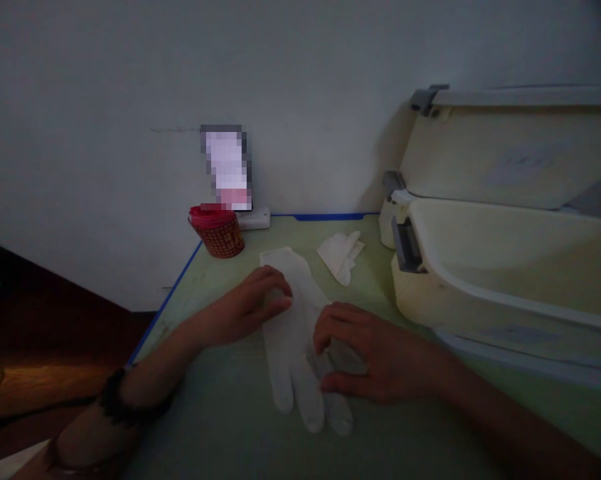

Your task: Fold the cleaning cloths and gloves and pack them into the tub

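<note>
A white glove lies flat on the green tabletop, its fingers pointing toward me. My left hand is over the glove's left edge near the cuff, thumb and forefinger curved with a small gap between them. At the glove's right side is my right hand, fingers bent and thumb apart, over the glove's thumb side. Neither hand visibly lifts the glove, and whether the fingertips press on it is hard to tell. Behind it sits a small folded white piece, possibly another glove.
On the right stands a cream plastic bin with its lid raised. A red patterned small bucket is at the back left, beside a blurred phone propped on a white block. The green table has a blue edge and meets the wall.
</note>
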A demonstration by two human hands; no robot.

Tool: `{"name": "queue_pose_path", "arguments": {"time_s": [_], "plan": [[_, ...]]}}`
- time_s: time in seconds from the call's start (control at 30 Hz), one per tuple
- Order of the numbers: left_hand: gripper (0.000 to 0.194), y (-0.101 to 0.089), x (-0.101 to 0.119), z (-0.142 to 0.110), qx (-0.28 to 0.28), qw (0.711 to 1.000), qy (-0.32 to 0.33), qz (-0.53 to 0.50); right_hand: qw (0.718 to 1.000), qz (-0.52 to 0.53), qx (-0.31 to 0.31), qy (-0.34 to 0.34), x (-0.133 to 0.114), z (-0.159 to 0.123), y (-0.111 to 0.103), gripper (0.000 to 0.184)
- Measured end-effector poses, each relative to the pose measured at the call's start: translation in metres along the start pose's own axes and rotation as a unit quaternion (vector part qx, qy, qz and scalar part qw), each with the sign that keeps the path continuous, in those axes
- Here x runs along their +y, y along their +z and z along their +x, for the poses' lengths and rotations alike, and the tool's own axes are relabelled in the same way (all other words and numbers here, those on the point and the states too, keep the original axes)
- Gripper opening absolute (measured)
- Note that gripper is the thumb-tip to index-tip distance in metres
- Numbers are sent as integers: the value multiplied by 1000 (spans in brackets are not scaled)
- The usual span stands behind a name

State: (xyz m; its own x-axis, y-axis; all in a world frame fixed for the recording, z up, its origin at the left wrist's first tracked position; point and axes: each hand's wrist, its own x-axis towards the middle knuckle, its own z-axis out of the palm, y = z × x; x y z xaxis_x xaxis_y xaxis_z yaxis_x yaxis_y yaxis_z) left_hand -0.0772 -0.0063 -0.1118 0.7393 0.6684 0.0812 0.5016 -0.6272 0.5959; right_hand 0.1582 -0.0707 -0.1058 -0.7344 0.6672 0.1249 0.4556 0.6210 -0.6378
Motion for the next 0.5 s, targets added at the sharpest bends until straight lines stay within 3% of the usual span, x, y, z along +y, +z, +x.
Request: {"name": "queue_pose_path", "arguments": {"time_s": [0.07, 0.2, 0.33, 0.4, 0.5], "plan": [[33, 13, -9, 3, 40, 994, -8, 99, 999, -44, 26, 12, 3, 1, 0, 20], [53, 26, -19, 5, 0, 977, -37, 208, 983, -146, 98, 62, 13, 3, 4, 22], [60, 24, -22, 8, -11, 969, -63, 238, 971, -169, 130, 110, 20, 5, 10, 19], [57, 22, -27, 11, 22, 976, -70, 206, 968, -145, 145, 146, 21, 6, 11, 18], [53, 21, -37, 19, 137, 970, -127, 153, 957, -106, 174, 205, 23, 9, 12, 20]]}}
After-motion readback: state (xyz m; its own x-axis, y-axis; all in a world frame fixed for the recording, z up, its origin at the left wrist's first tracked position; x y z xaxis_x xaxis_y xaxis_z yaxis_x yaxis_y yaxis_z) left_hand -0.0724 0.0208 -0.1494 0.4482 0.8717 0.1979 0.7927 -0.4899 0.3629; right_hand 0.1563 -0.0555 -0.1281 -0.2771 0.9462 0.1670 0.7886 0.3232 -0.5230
